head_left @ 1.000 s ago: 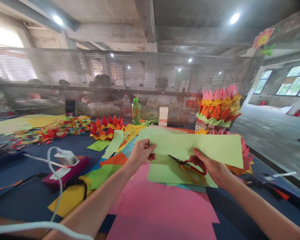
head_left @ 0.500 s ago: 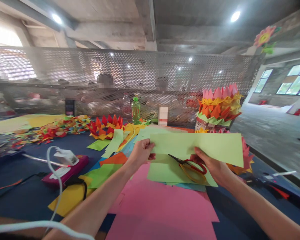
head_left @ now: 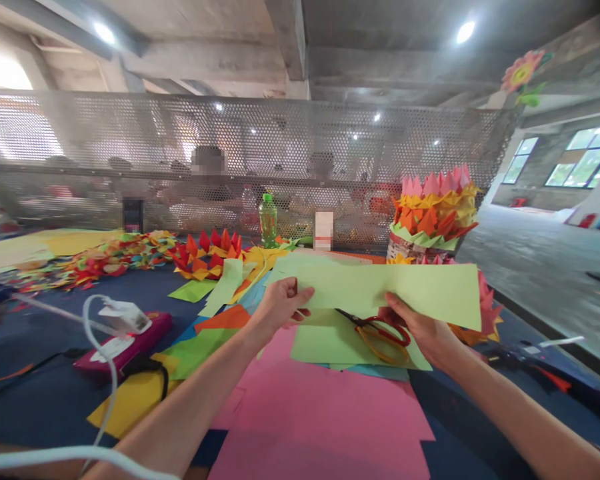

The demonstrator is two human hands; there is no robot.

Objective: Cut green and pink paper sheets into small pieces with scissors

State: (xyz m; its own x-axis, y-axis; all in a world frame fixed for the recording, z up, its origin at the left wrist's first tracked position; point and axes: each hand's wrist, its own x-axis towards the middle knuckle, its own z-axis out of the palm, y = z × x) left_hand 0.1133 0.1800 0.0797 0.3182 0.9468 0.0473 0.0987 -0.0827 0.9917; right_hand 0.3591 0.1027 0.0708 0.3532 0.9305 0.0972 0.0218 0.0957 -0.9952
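A long light green paper strip (head_left: 430, 290) is held up level between my hands. My left hand (head_left: 286, 303) pinches its left end between thumb and fingers. My right hand (head_left: 410, 320) grips the lower edge near the middle, with red-and-yellow-handled scissors (head_left: 380, 335) hanging at its fingers, blades pointing left. Below the strip lies another light green sheet (head_left: 320, 347), on top of large pink sheets (head_left: 325, 420). Orange paper (head_left: 225, 319) and green paper (head_left: 203, 350) lie left of my left hand.
A magenta power strip (head_left: 130, 347) with a white plug and cable sits at left. Behind are paper scraps (head_left: 110, 261), a red-orange paper ring (head_left: 207, 257), a green bottle (head_left: 269, 223) and a tiered paper-petal piece (head_left: 433, 213). A glue gun (head_left: 545, 367) lies right.
The whole view has shifted slightly, so most things sit a little farther left. My left thumb now extends farther over the strip's left end. The strip stays between both hands.
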